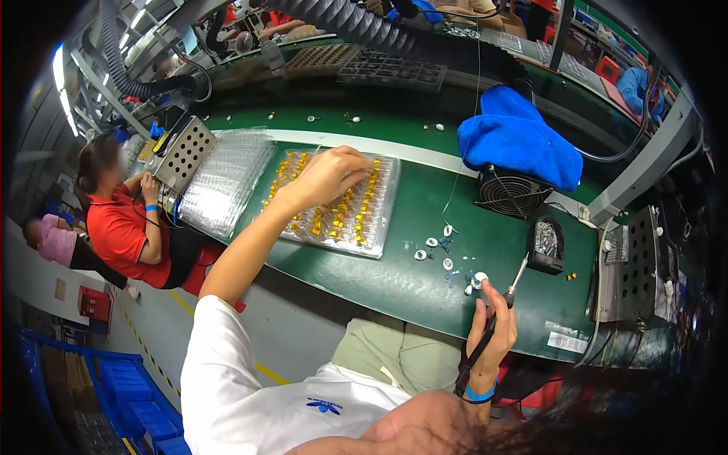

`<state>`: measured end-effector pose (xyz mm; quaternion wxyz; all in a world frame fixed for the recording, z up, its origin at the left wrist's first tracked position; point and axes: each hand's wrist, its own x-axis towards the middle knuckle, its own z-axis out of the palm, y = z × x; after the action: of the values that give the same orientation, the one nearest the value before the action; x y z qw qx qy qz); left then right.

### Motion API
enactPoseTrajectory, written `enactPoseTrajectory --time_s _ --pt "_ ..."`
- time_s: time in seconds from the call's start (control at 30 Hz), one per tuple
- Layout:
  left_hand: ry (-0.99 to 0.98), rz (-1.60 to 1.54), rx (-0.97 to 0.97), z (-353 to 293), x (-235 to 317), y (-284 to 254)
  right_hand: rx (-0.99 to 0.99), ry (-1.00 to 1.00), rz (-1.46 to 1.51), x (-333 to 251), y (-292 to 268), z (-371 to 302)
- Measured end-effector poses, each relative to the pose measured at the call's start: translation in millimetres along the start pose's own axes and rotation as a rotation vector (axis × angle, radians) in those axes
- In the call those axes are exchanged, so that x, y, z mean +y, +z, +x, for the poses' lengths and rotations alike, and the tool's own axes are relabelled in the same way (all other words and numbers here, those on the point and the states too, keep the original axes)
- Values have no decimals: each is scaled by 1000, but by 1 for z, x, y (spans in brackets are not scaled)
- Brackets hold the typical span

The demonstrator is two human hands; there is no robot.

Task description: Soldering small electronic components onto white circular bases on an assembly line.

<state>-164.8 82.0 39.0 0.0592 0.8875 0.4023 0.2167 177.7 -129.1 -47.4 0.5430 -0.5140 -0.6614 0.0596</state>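
My left hand reaches over a clear plastic tray holding many small yellow-orange parts. Its fingers are bent together above the tray's far right portion; what they pinch, if anything, is hidden. In my right hand lies a soldering iron, its metal tip pointing up and away. The fingertips of that hand are at a small round white part on the green bench. Several similar white parts with dark bits, such as one white oval piece, are scattered just beyond.
A black tip-cleaner holder stands right of the parts. Behind it are a round-grilled fan and a blue cloth. Stacked clear trays lie at left, near a co-worker in red. A conveyor carries small parts along the back.
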Motion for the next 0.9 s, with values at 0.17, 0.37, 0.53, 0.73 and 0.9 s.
enactPoseTrajectory --time_s 0.17,0.37,0.53,0.73,0.9 --pt "-17 -80 87 0 1 6 11 -26 20 4 -2 -3" --pt "-111 -694 190 5 49 1 62 -141 -40 10 -4 -2" --pt "91 -1046 -49 23 139 38 84 -13 20 7 -16 -13" --pt "-70 -1153 -206 28 153 81 106 -22 152 11 -34 -21" --pt "-34 -1073 -187 21 155 106 111 -107 65 17 -43 -25"
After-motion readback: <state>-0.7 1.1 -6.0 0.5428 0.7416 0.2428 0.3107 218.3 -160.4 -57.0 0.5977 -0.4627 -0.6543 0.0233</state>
